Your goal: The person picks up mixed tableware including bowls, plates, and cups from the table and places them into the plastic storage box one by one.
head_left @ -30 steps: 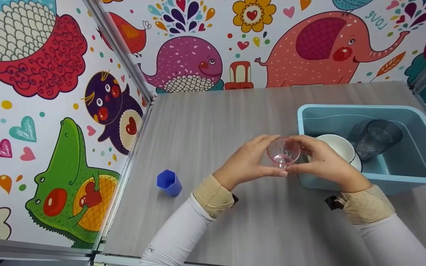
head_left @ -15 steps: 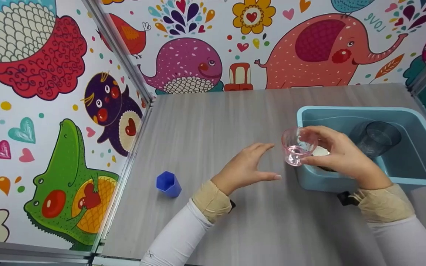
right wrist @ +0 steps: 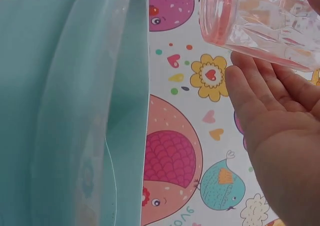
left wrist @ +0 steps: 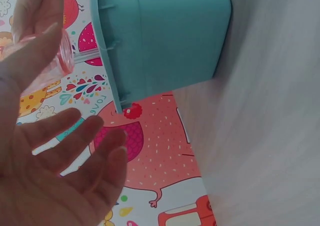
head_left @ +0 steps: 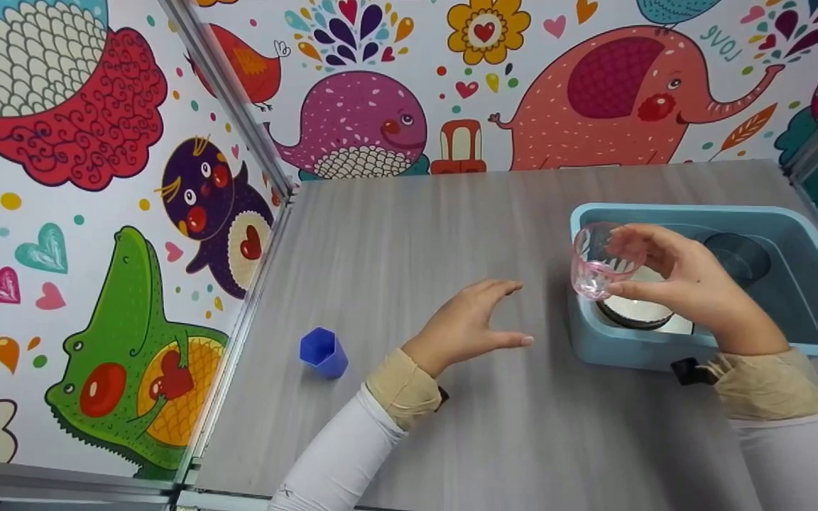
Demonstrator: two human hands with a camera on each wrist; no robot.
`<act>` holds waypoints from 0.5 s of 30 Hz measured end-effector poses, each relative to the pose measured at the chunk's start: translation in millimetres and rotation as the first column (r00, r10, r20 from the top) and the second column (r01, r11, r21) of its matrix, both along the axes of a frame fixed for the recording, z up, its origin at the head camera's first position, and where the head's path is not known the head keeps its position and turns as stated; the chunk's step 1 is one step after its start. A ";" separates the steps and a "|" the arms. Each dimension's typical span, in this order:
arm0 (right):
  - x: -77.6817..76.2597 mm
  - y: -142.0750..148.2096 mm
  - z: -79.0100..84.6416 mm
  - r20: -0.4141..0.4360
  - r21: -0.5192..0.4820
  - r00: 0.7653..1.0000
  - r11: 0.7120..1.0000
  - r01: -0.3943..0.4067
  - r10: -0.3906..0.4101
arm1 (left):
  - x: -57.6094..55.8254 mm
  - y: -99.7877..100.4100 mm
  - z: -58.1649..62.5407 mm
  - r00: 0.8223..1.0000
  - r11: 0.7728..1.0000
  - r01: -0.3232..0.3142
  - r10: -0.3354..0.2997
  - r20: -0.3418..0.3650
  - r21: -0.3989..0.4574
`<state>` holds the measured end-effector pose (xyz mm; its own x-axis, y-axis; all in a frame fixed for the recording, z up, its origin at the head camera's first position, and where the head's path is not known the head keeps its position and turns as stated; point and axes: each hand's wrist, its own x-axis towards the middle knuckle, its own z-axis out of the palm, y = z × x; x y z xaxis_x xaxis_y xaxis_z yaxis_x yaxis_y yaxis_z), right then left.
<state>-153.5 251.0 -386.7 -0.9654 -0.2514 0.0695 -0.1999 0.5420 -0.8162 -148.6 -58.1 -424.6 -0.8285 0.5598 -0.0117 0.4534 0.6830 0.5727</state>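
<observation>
My right hand [head_left: 700, 287] holds a clear pink-tinted glass [head_left: 597, 273] by its side, thumb in front and fingers behind. The glass is over the left wall of a light blue plastic tub [head_left: 714, 349]. In the right wrist view, the glass [right wrist: 270, 25] lies across the right hand's fingers, its rim toward the left. Left of the tub, my left hand [head_left: 462, 326] is held up, thumb and fingers spread apart with nothing between them. The left wrist view has the left hand [left wrist: 75, 176] with loose fingers below the tub's side [left wrist: 165, 40].
Inside the tub are a white bowl [head_left: 636, 312] with a dark rim, partly hidden by the glass, and a dark smoky glass [head_left: 739, 259]. A blue hexagonal cup [head_left: 324, 353] stands on the grey table [head_left: 395, 248] at the left. Printed wall panels enclose the table.
The left hand has let go of the pink glass and drawn slightly left. The right hand has carried the glass right and back to the tub's wall.
</observation>
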 end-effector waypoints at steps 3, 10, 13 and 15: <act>-1.3 2.4 0.6 0.010 0.009 1.000 1.000 0.011 -0.011 | 0.1 -0.9 -1.1 1.000 1.000 -0.001 0.001 -0.003 0.002; -5.8 10.9 3.5 -0.025 0.011 0.999 0.999 0.032 -0.032 | 1.4 -5.2 -2.8 1.000 1.000 -0.004 0.004 0.016 0.016; -7.1 19.3 5.3 -0.025 0.001 0.995 0.995 0.096 -0.096 | 2.2 -9.7 -3.7 1.000 1.000 -0.019 0.018 0.025 0.022; -7.5 25.8 5.9 -0.014 0.009 0.989 0.989 0.147 -0.147 | 2.7 -12.7 -4.6 0.999 0.999 -0.030 0.030 0.030 0.022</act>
<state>-161.1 276.7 -380.8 -0.9909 -0.1075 0.0804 -0.1279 0.5748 -0.8082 -145.9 -70.8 -429.2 -0.8445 0.5351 -0.0244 0.4154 0.6830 0.6008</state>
